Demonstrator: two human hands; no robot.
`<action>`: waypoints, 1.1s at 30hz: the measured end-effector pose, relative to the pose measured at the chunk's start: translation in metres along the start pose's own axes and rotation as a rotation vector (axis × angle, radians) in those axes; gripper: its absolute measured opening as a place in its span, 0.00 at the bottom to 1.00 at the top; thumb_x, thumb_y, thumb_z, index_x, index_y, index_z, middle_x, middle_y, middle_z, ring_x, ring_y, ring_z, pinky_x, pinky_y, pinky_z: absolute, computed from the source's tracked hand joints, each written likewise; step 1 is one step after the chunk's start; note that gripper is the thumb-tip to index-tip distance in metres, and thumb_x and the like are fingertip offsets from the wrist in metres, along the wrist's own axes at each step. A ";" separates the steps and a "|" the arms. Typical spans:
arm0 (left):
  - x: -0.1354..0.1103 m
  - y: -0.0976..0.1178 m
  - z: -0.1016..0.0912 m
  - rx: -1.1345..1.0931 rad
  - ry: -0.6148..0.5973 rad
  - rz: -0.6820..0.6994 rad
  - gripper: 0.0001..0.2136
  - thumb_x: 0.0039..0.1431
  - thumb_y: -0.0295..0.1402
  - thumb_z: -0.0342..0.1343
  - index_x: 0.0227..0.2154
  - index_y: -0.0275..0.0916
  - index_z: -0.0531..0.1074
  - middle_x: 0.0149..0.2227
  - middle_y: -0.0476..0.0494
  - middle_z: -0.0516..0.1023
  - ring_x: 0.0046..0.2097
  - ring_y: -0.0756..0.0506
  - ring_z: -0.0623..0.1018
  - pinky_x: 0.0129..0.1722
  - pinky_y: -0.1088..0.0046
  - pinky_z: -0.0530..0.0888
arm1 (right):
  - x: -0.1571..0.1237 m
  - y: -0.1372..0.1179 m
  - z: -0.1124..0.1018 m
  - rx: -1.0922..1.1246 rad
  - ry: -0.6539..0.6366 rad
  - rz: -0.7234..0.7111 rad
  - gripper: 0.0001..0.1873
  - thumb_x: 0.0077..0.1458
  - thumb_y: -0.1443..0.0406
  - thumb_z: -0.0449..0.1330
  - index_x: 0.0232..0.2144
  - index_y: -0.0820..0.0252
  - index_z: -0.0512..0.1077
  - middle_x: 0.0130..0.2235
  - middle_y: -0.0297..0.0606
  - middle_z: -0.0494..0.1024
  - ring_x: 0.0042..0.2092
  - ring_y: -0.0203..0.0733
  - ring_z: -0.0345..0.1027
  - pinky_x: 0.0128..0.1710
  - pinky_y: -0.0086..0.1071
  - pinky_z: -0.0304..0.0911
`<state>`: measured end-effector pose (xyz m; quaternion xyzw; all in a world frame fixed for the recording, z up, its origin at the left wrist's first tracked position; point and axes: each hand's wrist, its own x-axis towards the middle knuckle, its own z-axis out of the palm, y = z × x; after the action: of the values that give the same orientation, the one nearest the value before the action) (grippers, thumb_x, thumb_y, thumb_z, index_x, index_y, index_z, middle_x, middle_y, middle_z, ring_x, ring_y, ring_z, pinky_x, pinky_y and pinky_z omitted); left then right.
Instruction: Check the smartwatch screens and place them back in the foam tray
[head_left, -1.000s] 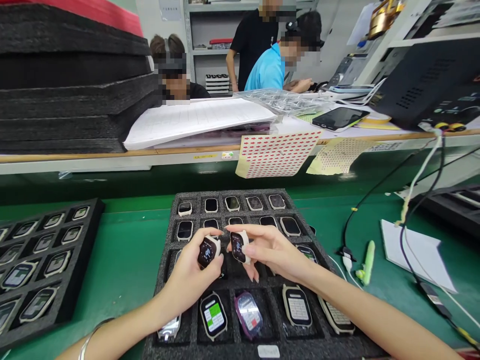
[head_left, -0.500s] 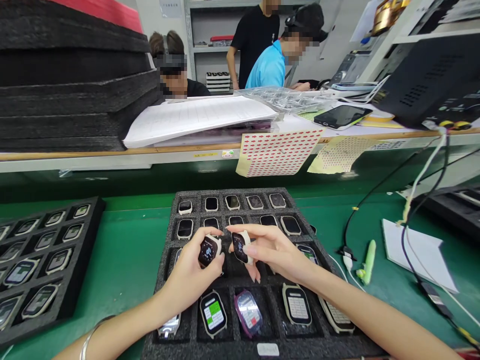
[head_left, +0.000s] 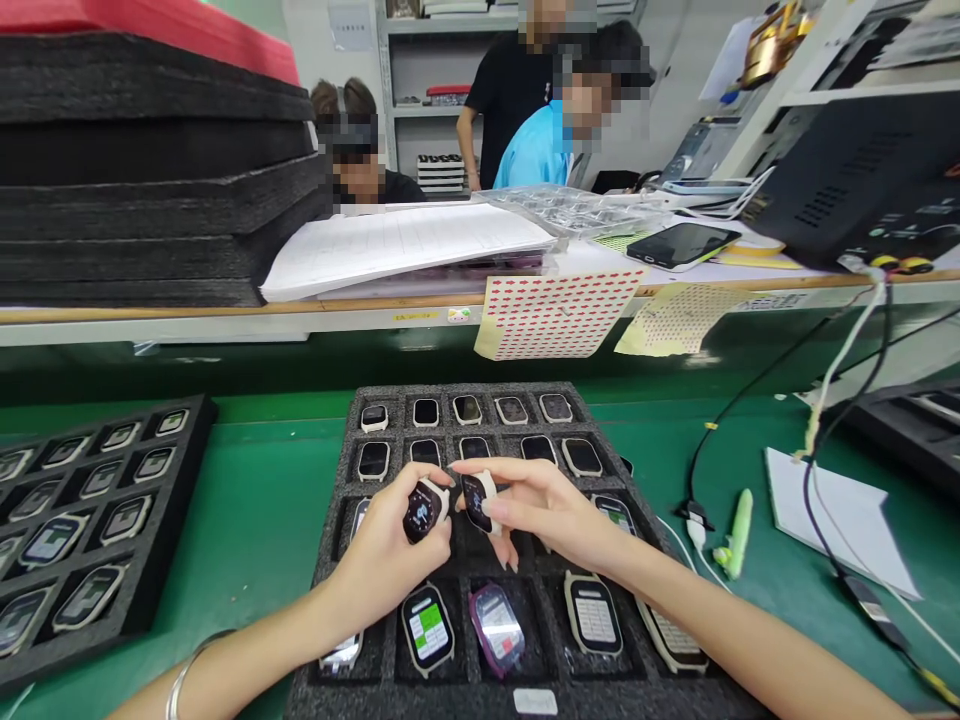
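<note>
While we keep both hands over the middle of the foam tray [head_left: 465, 389], each has a watch body pinched between its digits. Our left hand [head_left: 386, 535] is closed round the left-held watch [head_left: 424, 508], forefinger curled over the top of the case and thumb along its lower side. Our right hand [head_left: 559, 508] grips the right-held watch [head_left: 478, 502] more loosely shaped, its forefinger stretched across the top and its thumb pressing the case's side. Both screens are lit with a pale blue-white figure, both watches are tilted, and a narrow gap parts them.

Below them, along the tray's near edge, we see a watch with green blocks on its screen [head_left: 428, 629], a purple-cased watch [head_left: 498, 630] and a pale-cased watch [head_left: 595, 614], each in its own compartment. A white label [head_left: 535, 702] sits on that near edge. Dark-screened watches [head_left: 481, 409] fill the row at the far edge; our hands partly hide the rows between.

Toward the left edge of the green tabletop [head_left: 255, 500] lies a second tray [head_left: 169, 525] of watches. Off our tray's right edge we have a green stick-like object [head_left: 741, 532], cables [head_left: 696, 522] and white paper [head_left: 825, 520].
</note>
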<state>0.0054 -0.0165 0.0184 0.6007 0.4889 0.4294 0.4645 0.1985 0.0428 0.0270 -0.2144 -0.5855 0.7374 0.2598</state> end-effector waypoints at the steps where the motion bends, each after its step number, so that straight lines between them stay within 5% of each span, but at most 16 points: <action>1: 0.000 0.000 0.000 0.000 0.001 0.007 0.13 0.54 0.22 0.50 0.41 0.42 0.64 0.37 0.51 0.73 0.39 0.48 0.72 0.40 0.74 0.67 | 0.000 0.000 0.000 -0.007 0.001 0.000 0.22 0.58 0.64 0.62 0.54 0.63 0.68 0.30 0.36 0.74 0.24 0.34 0.71 0.23 0.27 0.70; 12: -0.001 0.000 -0.002 0.040 0.038 0.019 0.14 0.54 0.23 0.50 0.44 0.42 0.64 0.38 0.50 0.72 0.39 0.48 0.72 0.40 0.73 0.67 | -0.001 0.000 -0.001 -0.042 0.008 0.013 0.24 0.57 0.63 0.62 0.55 0.61 0.66 0.35 0.38 0.74 0.24 0.34 0.71 0.24 0.28 0.70; 17: -0.001 0.000 -0.002 0.076 0.025 0.024 0.14 0.54 0.23 0.50 0.43 0.42 0.64 0.37 0.51 0.73 0.39 0.47 0.72 0.41 0.74 0.67 | -0.001 -0.002 -0.001 -0.046 0.009 0.038 0.24 0.58 0.63 0.61 0.56 0.63 0.65 0.28 0.35 0.74 0.23 0.35 0.71 0.24 0.28 0.70; 28: 0.001 -0.001 -0.003 0.067 0.056 0.006 0.14 0.53 0.23 0.51 0.42 0.42 0.65 0.35 0.52 0.73 0.36 0.48 0.72 0.38 0.74 0.68 | -0.001 0.000 -0.003 -0.030 -0.011 0.026 0.25 0.58 0.64 0.60 0.57 0.61 0.64 0.38 0.40 0.74 0.25 0.34 0.72 0.24 0.28 0.70; 33: 0.003 -0.003 -0.005 -0.155 -0.008 -0.116 0.20 0.53 0.28 0.56 0.49 0.42 0.61 0.34 0.51 0.70 0.30 0.49 0.70 0.28 0.75 0.69 | 0.000 0.001 -0.002 0.033 0.001 0.046 0.28 0.59 0.63 0.59 0.59 0.62 0.59 0.36 0.40 0.74 0.29 0.38 0.73 0.26 0.29 0.70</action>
<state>0.0005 -0.0124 0.0167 0.5353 0.4864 0.4360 0.5356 0.1995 0.0436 0.0257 -0.2239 -0.5681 0.7526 0.2463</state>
